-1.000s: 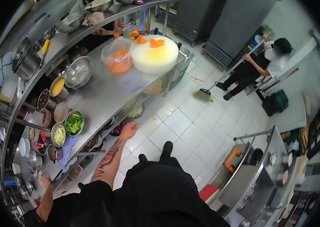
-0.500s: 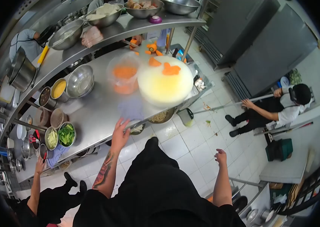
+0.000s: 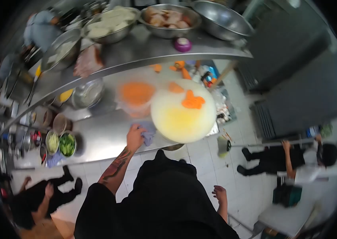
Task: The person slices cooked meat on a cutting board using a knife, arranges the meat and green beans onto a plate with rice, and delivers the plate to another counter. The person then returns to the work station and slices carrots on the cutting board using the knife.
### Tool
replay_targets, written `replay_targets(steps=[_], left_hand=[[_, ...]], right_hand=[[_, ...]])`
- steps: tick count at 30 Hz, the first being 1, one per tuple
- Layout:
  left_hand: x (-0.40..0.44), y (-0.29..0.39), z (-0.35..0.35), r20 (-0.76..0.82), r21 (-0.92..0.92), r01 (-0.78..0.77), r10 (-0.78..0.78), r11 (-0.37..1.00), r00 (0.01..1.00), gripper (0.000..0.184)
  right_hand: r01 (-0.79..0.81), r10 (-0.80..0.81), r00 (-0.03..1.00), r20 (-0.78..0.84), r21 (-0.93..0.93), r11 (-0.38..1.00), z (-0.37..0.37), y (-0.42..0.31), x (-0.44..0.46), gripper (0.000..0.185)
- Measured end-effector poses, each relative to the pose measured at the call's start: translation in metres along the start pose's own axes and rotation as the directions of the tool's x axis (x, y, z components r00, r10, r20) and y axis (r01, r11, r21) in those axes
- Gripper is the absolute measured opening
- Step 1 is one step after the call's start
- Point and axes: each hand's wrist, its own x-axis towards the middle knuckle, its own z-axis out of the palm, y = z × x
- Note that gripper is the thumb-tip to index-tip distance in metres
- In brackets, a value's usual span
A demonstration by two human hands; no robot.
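One lilac cloth (image 3: 148, 134); left hand (image 3: 135, 137) on it

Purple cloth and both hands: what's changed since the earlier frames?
Left hand went from off the counter onto the purple cloth, now more bunched; grip unclear. Right hand has come into view, empty. Orange slices stay on the round white board.

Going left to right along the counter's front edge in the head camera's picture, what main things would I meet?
Pale chopped vegetables → leafy greens → purple cloth in the left hand → round white board.
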Motion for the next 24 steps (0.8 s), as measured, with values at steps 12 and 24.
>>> replay_targets(steps=[12,24], left_hand=[[-0.074,0.059,0.025,-0.147,-0.006,0.181,-0.180,0.984,0.973,0.035],[-0.070,-0.009,-0.024,-0.533,-0.001,0.425,-0.360,0.905,0.766,0.053]], right_hand=[[0.902,-0.473,0.363,0.803,-0.174,0.395,0.038,-0.365,0.031,0.030],[0.921,-0.375,0.345,0.860,-0.235,0.310,0.041,-0.343,0.005,0.031]])
